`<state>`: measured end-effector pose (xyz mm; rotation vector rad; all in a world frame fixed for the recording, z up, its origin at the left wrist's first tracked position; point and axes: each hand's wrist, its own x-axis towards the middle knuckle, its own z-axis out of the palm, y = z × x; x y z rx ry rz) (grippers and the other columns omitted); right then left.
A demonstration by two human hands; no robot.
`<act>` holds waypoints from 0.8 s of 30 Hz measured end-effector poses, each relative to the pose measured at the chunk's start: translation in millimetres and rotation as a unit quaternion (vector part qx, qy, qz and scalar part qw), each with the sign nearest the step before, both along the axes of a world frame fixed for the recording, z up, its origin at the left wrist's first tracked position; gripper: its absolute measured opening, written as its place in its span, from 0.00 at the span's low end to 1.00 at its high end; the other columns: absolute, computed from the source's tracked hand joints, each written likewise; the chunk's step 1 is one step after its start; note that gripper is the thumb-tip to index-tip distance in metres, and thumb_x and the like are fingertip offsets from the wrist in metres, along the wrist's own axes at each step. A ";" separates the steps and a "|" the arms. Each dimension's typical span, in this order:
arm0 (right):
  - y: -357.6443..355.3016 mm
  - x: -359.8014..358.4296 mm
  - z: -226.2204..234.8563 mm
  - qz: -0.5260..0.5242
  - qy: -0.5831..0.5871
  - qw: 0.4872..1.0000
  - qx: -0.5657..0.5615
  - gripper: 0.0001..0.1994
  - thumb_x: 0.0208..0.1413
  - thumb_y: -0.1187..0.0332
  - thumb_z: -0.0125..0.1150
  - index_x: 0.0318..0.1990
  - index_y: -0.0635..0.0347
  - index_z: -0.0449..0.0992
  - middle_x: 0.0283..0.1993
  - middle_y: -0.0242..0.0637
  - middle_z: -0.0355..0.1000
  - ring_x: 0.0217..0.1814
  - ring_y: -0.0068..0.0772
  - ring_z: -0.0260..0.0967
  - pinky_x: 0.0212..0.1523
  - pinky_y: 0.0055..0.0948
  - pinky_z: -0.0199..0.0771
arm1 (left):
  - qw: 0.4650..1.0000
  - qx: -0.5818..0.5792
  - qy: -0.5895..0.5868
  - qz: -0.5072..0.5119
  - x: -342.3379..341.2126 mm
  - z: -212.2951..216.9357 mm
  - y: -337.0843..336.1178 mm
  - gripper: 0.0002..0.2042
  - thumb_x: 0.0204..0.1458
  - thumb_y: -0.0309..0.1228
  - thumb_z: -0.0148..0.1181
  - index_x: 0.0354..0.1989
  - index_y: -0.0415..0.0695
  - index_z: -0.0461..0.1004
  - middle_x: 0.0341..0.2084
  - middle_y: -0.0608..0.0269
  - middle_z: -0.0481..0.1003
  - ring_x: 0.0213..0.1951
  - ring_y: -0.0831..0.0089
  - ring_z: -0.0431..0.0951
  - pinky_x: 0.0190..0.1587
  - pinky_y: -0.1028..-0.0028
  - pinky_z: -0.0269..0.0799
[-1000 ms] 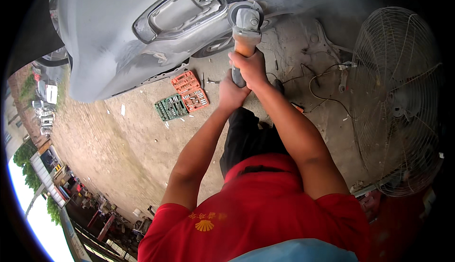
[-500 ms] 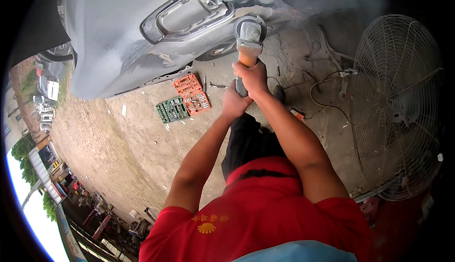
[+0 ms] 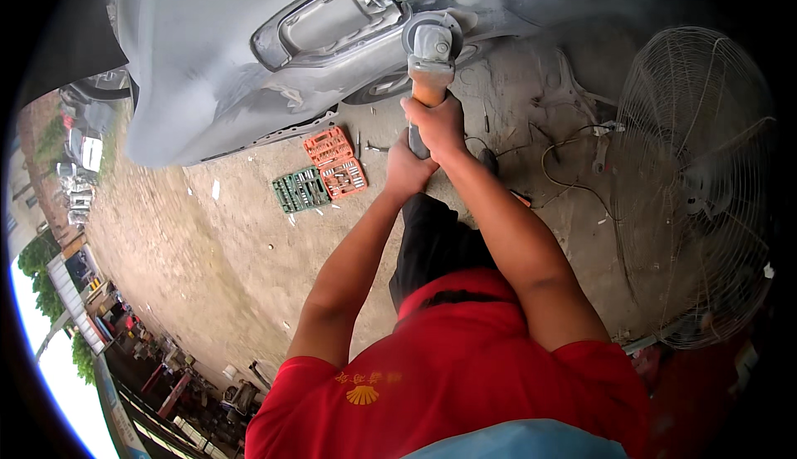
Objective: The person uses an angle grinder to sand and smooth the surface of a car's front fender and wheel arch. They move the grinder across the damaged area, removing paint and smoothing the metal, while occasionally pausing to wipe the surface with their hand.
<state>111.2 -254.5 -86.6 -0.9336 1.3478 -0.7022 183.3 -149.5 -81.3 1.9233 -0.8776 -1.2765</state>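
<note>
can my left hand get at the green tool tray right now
Probably not: the left hand is wrapped around the grinder, and the green tray lies on the ground, seemingly out of reach.

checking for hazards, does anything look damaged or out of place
Yes: the car panel is patchy and scuffed below its framed recess, unlike the smoother grey above. Loose tools lie outside the orange case, and a cord curls loosely beside the fan.

Left grip (image 3: 407,167) and right grip (image 3: 440,127) on grinder (image 3: 429,70), grey car (image 3: 195,36)
</note>
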 end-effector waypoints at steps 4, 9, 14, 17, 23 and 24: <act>8.6 -0.7 1.6 0.004 0.012 0.999 0.032 0.13 0.54 0.64 0.78 0.34 0.63 0.80 0.30 0.34 0.79 0.29 0.26 0.75 0.34 0.33 0.75 | 1.000 -0.018 0.001 0.005 -2.7 -4.9 12.6 0.33 0.46 0.38 0.81 0.57 0.31 0.75 0.44 0.52 0.85 0.46 0.71 0.83 0.52 0.64 0.80; 1.4 0.8 -1.8 0.013 0.031 0.999 -0.008 0.14 0.52 0.63 0.78 0.34 0.63 0.80 0.30 0.33 0.80 0.29 0.26 0.75 0.34 0.35 0.75 | 1.000 0.000 0.020 0.003 -0.2 6.5 0.7 0.34 0.47 0.38 0.81 0.59 0.30 0.75 0.46 0.53 0.85 0.48 0.71 0.83 0.54 0.65 0.79; 9.7 -2.4 -2.0 0.008 0.030 0.999 0.019 0.13 0.52 0.64 0.78 0.34 0.63 0.81 0.30 0.33 0.80 0.29 0.25 0.76 0.33 0.33 0.74 | 1.000 -0.012 0.007 -0.001 -5.7 -3.0 14.4 0.33 0.48 0.39 0.80 0.58 0.30 0.75 0.46 0.52 0.85 0.47 0.70 0.83 0.54 0.65 0.79; -0.7 -5.6 -2.8 0.019 0.010 0.999 0.039 0.19 0.50 0.58 0.78 0.35 0.67 0.83 0.31 0.40 0.83 0.32 0.34 0.81 0.37 0.39 0.78 | 1.000 -0.013 -0.017 -0.008 -1.5 -4.8 2.6 0.35 0.46 0.43 0.81 0.56 0.30 0.75 0.44 0.42 0.85 0.48 0.54 0.86 0.53 0.58 0.80; -4.9 -6.0 3.2 -0.019 -0.057 0.997 0.043 0.16 0.51 0.60 0.78 0.34 0.66 0.82 0.29 0.37 0.81 0.30 0.33 0.80 0.35 0.38 0.77 | 0.998 -0.003 -0.058 -0.021 -5.4 6.1 -1.6 0.33 0.47 0.42 0.81 0.55 0.30 0.76 0.43 0.44 0.85 0.45 0.59 0.86 0.51 0.59 0.80; 1.0 -8.0 -1.5 -0.018 -0.050 0.997 0.047 0.14 0.52 0.63 0.78 0.34 0.65 0.81 0.30 0.36 0.81 0.29 0.30 0.78 0.34 0.36 0.76 | 0.998 0.004 -0.065 -0.026 -9.2 4.5 2.2 0.32 0.47 0.40 0.80 0.55 0.30 0.76 0.43 0.48 0.86 0.44 0.67 0.85 0.50 0.62 0.80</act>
